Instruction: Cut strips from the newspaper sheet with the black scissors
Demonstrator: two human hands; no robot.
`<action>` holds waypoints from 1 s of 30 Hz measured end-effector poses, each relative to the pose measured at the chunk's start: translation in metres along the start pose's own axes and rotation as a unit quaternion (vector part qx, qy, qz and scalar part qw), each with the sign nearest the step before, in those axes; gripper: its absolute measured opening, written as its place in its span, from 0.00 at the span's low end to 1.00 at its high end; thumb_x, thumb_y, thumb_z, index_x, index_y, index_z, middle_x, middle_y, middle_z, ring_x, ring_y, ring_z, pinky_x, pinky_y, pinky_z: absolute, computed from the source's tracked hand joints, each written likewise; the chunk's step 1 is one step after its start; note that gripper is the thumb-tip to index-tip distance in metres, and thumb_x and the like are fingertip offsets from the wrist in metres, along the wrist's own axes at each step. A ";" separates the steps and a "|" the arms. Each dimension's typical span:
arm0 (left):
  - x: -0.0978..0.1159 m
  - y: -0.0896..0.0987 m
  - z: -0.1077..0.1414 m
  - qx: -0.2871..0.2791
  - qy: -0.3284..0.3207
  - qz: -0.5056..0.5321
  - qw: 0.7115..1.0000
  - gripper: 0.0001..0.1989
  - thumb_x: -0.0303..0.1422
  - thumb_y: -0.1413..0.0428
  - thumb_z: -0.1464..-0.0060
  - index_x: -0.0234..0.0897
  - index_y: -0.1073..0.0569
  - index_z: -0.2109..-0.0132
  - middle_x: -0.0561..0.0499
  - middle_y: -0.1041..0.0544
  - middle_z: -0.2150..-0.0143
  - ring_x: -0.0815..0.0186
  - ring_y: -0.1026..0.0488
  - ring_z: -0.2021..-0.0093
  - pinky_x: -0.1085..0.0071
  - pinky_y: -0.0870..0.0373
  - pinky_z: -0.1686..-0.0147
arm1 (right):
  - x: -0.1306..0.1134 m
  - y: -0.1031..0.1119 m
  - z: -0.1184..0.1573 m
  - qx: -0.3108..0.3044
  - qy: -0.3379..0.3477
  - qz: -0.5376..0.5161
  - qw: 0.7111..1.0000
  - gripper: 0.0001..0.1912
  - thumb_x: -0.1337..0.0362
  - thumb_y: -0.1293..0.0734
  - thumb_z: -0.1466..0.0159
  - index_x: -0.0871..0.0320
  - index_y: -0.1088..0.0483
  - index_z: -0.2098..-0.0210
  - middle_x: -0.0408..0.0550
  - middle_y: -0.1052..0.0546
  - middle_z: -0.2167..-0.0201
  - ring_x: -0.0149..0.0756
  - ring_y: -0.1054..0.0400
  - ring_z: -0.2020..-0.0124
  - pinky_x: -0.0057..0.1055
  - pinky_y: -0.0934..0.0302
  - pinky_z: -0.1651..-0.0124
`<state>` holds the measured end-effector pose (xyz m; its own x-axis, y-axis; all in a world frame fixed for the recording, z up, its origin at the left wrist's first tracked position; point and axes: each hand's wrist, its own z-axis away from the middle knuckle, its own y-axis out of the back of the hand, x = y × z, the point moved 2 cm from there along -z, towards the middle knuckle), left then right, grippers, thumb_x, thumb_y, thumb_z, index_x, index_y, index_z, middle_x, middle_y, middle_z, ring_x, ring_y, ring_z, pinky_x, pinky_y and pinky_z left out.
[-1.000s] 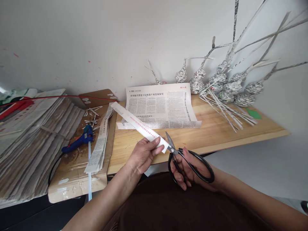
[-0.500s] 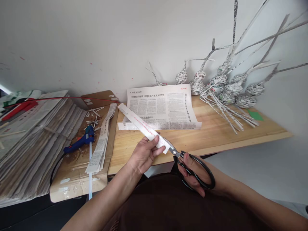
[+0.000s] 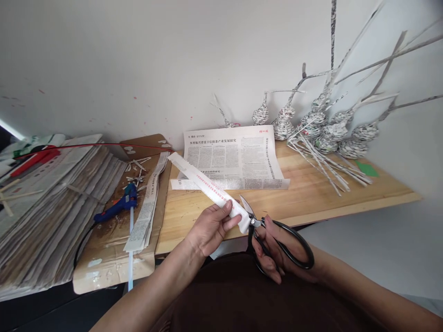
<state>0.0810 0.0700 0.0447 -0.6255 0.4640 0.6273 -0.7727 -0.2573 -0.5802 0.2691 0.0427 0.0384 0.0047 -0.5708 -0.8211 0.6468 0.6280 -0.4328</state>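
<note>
Between thumb and fingers, my left hand (image 3: 214, 226) pinches a long folded newspaper strip (image 3: 200, 180) near its lower end. The strip slants up to the left, over a newspaper sheet (image 3: 224, 159) on the table. Black-handled scissors (image 3: 255, 223) are in my right hand (image 3: 273, 251), with fingers through the handle loops. Their blades are parted at the strip's lower end, one blade above it and the other hidden by the paper. Left of my left hand, more cut newspaper strips (image 3: 147, 212) lie on cardboard.
A blue glue gun (image 3: 116, 205) rests on the cardboard (image 3: 104, 272) at left, beside a tall newspaper stack (image 3: 65, 207). Several woven paper gourds (image 3: 284, 122) stand along the wall, with rolled paper sticks (image 3: 325, 166) before them on the wooden table (image 3: 374, 193).
The scissors have opened wider, and their upper blade now shows above the strip. The strip's lower end has moved slightly right and bends against the scissors.
</note>
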 end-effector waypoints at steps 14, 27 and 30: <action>-0.003 0.003 0.000 0.014 -0.019 0.012 1.000 0.07 0.18 0.44 0.41 0.25 0.21 0.64 0.46 0.20 0.65 0.73 0.22 0.67 0.82 0.22 0.64 | 0.012 0.002 -0.001 0.011 0.022 -0.004 1.000 0.40 0.31 0.57 0.33 0.58 0.35 0.68 0.37 0.37 0.83 0.24 0.43 0.86 0.21 0.54 0.82; 0.004 0.010 -0.002 0.020 -0.019 0.033 0.999 0.09 0.31 0.45 0.35 0.31 0.22 0.56 0.49 0.23 0.70 0.70 0.22 0.72 0.75 0.18 0.73 | 0.013 0.006 0.005 0.018 0.028 0.035 0.999 0.33 0.37 0.49 0.30 0.58 0.36 0.71 0.35 0.39 0.87 0.23 0.46 0.90 0.21 0.55 0.86; 0.004 0.008 -0.003 0.014 -0.026 0.040 0.999 0.07 0.25 0.45 0.36 0.29 0.22 0.60 0.47 0.21 0.66 0.71 0.21 0.67 0.79 0.19 0.68 | 0.013 0.007 0.004 0.005 0.010 0.002 1.000 0.36 0.34 0.53 0.31 0.58 0.35 0.69 0.36 0.37 0.84 0.24 0.45 0.88 0.22 0.55 0.84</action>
<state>0.0724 0.0720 0.0411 -0.6900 0.3968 0.6054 -0.7218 -0.3154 -0.6160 0.2765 0.0374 0.0263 -0.0083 -0.5580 -0.8298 0.6537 0.6249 -0.4268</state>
